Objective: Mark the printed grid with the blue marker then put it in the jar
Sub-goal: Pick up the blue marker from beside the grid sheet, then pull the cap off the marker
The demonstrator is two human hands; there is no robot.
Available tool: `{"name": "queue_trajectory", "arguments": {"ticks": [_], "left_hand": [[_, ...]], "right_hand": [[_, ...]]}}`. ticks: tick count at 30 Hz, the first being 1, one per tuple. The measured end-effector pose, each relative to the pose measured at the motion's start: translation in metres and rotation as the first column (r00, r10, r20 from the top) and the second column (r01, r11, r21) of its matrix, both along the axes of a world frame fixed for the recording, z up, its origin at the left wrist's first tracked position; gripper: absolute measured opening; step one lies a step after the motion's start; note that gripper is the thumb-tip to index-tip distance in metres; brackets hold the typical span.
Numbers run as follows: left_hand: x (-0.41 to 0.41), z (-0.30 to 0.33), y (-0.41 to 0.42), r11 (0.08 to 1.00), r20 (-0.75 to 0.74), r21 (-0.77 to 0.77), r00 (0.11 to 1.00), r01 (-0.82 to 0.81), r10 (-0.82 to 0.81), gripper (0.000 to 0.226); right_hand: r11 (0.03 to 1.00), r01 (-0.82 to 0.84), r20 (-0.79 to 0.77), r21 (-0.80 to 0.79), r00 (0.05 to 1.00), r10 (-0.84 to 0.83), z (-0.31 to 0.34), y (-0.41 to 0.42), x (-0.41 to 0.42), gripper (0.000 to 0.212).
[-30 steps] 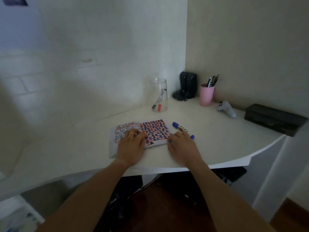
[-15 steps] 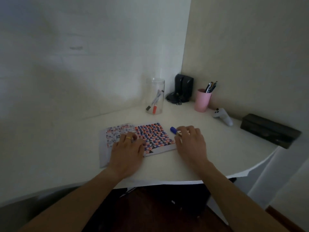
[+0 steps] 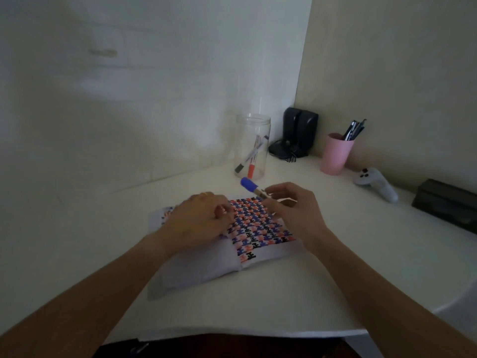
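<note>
The printed grid (image 3: 260,226), a sheet filled with red, blue and black marks, lies on the white desk (image 3: 348,267). My left hand (image 3: 198,220) rests flat on the sheet's left part, a ring on one finger. Above the grid's far right corner, my right hand (image 3: 291,205) holds the blue marker (image 3: 249,185), lifted off the desk with its blue cap pointing up and left. The clear jar (image 3: 254,140) stands just behind, holding a red-capped and a black-capped marker.
Black speakers (image 3: 298,131) sit in the corner beside the jar. A pink cup (image 3: 335,155) of pens, a white game controller (image 3: 375,183) and a dark box (image 3: 446,202) line the right wall. The desk's curved front edge runs close below my arms.
My right hand has closed on the blue marker and raised it off the desk toward the grid's top edge. My left hand stays on the sheet. The camera has tilted downward.
</note>
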State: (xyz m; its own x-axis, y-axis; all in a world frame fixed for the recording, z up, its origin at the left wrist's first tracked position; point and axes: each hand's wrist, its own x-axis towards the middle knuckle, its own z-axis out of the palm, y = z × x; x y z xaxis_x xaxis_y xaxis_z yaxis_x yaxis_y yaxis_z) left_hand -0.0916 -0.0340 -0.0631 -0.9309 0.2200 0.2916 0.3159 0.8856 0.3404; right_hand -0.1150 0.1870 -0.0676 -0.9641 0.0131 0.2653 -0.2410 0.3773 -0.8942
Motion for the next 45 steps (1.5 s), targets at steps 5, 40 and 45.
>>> {"name": "queue_trajectory", "arguments": {"ticks": [5,40,45], "left_hand": [[-0.030,0.001,-0.007,1.000,-0.159,0.021,0.987,-0.016,0.019,0.060],[-0.003,0.012,0.029,0.906,-0.246,-0.196,0.876,0.374,-0.415,0.054],[-0.003,0.014,0.024,0.933,-0.222,-0.100,0.906,0.347,-0.361,0.037]], "right_hand": [[0.998,-0.029,0.012,-0.054,0.999,0.029,-0.012,-0.005,-0.003,0.017],[0.825,-0.174,-0.054,-0.538,0.984,0.172,0.002,-0.024,0.020,0.029],[0.823,-0.183,-0.050,-0.538,0.981,0.186,0.000,-0.028,0.021,0.030]]}}
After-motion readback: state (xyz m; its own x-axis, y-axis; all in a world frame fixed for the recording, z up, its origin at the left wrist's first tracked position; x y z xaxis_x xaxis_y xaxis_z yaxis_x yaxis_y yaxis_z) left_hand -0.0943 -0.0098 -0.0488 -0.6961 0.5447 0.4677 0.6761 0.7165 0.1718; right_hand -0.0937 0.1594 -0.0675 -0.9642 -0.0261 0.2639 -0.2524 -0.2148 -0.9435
